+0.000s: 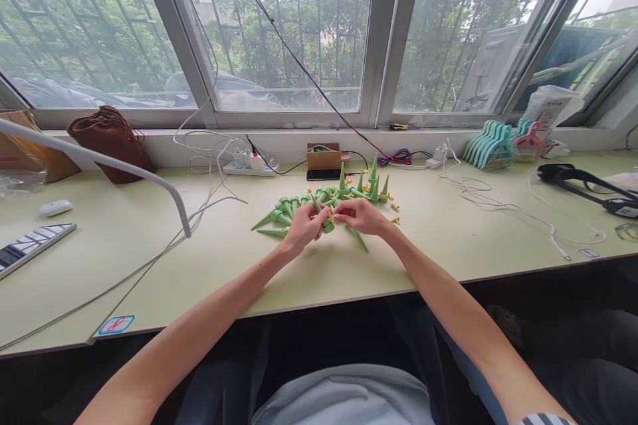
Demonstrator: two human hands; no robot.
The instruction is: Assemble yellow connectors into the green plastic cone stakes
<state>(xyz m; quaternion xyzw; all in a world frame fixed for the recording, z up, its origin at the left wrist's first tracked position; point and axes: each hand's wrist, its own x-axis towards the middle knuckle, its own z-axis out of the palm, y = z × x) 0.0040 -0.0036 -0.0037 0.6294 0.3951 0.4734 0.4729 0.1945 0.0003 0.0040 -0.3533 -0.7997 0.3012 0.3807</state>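
My left hand is closed around a green plastic watering spike, its pointed end tilted up and away to the left. At the spike's capped end, my right hand pinches a small yellow valve piece; its fingertips hide part of it. Just beyond both hands lies a row of similar green spikes, points toward the left. Several more green spikes stand upright behind my right hand. Small yellow valves are scattered at the pile's right side.
Behind the pile are a small cardboard box and a dark phone. A white lamp arm and cables cross the left. Hangers and black headgear are on the right. A brown pouch sits back left.
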